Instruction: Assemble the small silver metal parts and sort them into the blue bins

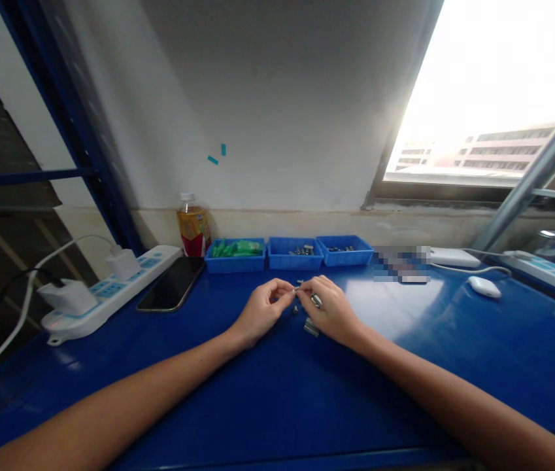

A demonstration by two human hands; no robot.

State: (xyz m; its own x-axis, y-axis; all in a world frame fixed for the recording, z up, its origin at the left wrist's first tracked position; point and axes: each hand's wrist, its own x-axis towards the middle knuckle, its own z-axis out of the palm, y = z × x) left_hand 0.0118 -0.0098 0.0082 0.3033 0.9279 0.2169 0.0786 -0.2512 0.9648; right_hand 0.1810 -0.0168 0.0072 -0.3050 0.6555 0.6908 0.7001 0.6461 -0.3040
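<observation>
- Three shallow blue bins stand side by side near the middle of the frame: the left bin point(235, 264) holds crumpled green packets point(242, 248), the middle bin point(295, 263) loose metal parts point(304, 250), the right bin point(349, 258) more small metal pieces point(342, 248).
- Left of them, a clear bottle point(193, 226) with a white cap holds amber liquid.
- At the centre of the frame, my left hand point(263, 309) and my right hand point(332, 309) meet, thumbs and fingers pinched narrow on a small metal piece point(297, 288), whose exact shape I can't make out.
- A shiny, rounded metal part point(316, 300) shows under my right fingers; I cannot tell whether I grip it.
- Just below, a grey, ridged metal block point(311, 328) lies near a tiny metal bit point(295, 310).
- The table point(257, 405) is smooth, glossy blue, catching window glare on the right.
- A dark-screened phone point(172, 284) and a white power strip point(110, 294) lie at the left.
- Behind rises a plain pale wall point(282, 98); a bright window point(493, 85) fills the upper right.
</observation>
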